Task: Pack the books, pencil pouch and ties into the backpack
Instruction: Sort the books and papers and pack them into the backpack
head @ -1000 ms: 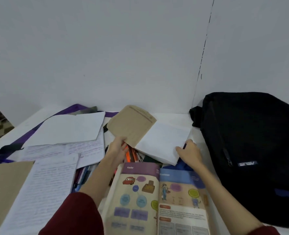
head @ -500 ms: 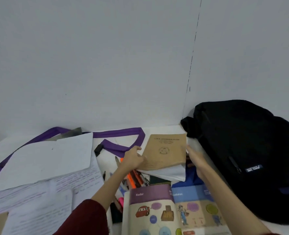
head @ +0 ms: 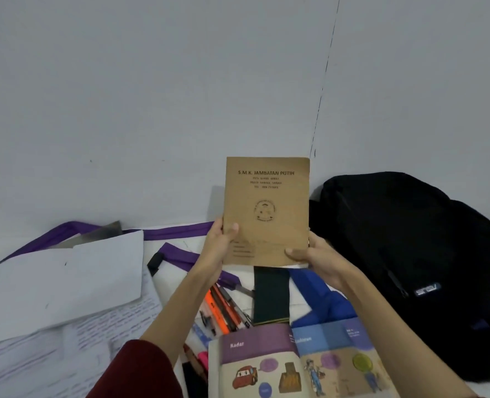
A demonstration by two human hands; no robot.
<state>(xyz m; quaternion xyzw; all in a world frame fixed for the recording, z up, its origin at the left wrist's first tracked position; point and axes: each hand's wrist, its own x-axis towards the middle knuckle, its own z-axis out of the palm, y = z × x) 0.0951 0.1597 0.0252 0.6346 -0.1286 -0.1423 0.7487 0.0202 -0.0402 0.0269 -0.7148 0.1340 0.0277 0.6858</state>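
The brown exercise book [head: 266,211], spread open on the table a second ago, is now closed and held upright, left hand [head: 219,245] and right hand [head: 314,252] pinching its lower corners, so it looks ready for the black fabric backpack [head: 410,254] just beside it (apparently zipped). Thin matte card cover, flat rectangle.

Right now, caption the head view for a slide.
Both hands, left hand and right hand, hold a brown exercise book upright beside the black backpack.
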